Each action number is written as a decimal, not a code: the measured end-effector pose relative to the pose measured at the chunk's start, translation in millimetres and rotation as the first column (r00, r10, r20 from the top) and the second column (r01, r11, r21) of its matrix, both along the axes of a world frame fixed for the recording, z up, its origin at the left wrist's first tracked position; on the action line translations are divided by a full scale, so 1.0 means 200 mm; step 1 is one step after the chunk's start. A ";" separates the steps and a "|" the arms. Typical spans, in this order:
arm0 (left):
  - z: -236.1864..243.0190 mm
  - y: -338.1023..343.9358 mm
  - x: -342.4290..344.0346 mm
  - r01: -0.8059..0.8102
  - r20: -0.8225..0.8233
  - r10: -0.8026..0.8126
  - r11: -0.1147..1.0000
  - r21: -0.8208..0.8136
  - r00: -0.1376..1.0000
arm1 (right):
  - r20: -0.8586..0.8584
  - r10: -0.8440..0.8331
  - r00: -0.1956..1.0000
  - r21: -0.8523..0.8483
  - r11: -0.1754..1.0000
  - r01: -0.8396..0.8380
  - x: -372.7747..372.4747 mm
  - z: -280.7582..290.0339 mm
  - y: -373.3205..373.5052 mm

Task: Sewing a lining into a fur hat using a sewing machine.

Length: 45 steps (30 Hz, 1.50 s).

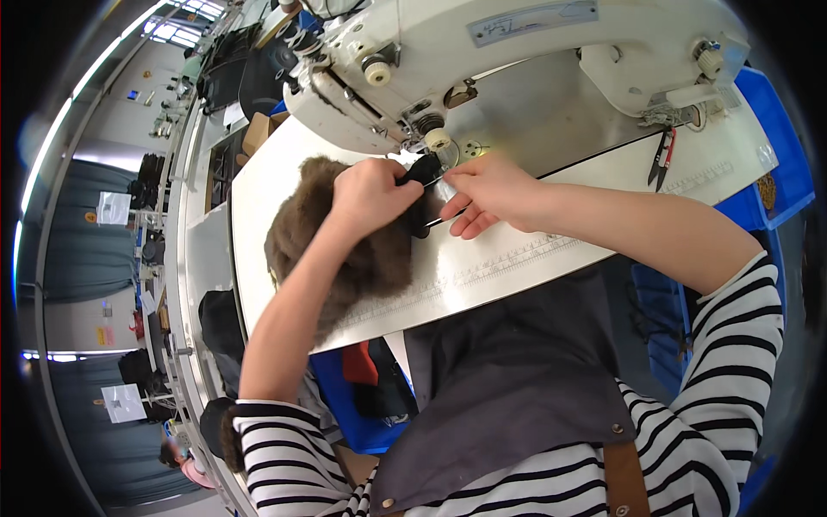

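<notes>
Under the head of a white sewing machine, black material lies near the needle. My left hand is closed on this black material, fingers bent over its edge. Just to the right, my right hand pinches thumb and forefinger together at the material's edge, its other fingers loosely curled. What the pinch holds is too small to make out. A brown furry piece lies bunched beneath my left hand and wrist, hanging over the table's near edge.
The white tabletop has a ruler scale along its near edge. Red-handled scissors lie at the right. Blue bins stand at the right and below the table. A dark apron covers my lap.
</notes>
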<state>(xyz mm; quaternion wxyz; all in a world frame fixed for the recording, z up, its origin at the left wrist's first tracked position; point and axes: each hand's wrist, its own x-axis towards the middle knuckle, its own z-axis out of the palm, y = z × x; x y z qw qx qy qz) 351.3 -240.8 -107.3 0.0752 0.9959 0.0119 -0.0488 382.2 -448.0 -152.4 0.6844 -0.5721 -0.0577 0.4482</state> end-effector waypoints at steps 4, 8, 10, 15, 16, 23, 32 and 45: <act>0.02 0.09 0.10 -0.171 -0.276 0.042 0.868 -0.465 0.960 | -0.034 0.053 0.998 0.026 0.998 -0.053 0.04 -0.01 0.08; 0.01 0.12 0.12 -0.208 -0.302 -0.013 0.697 -0.686 0.953 | 0.019 0.052 0.998 0.041 0.998 -0.053 0.07 -0.02 0.14; 0.04 0.09 0.11 -0.245 -0.340 0.014 0.721 -0.648 0.940 | 0.045 0.038 0.998 -0.037 0.999 -0.037 0.07 -0.03 0.16; 0.03 -0.07 -0.09 0.009 0.118 -0.004 0.999 -0.045 0.993 | 0.016 -0.022 1.000 -0.134 0.991 0.024 0.07 0.00 0.15; 0.00 -0.09 -0.13 0.096 0.262 -0.083 0.995 -0.040 0.962 | -0.003 -0.042 0.999 -0.165 0.985 0.041 0.07 0.00 0.15; -0.14 -0.04 -0.11 0.259 0.417 -0.274 0.961 0.095 0.866 | 0.049 -0.033 0.998 -0.152 0.988 0.041 0.09 0.03 0.16; -0.05 -0.02 -0.05 -0.008 0.075 0.027 0.970 -0.242 0.997 | -0.052 0.001 0.999 -0.115 0.993 -0.007 0.08 0.04 0.01; -0.05 -0.02 -0.06 0.007 0.092 0.014 0.974 -0.228 0.996 | -0.054 -0.122 0.991 -0.039 0.992 0.120 0.09 -0.01 0.19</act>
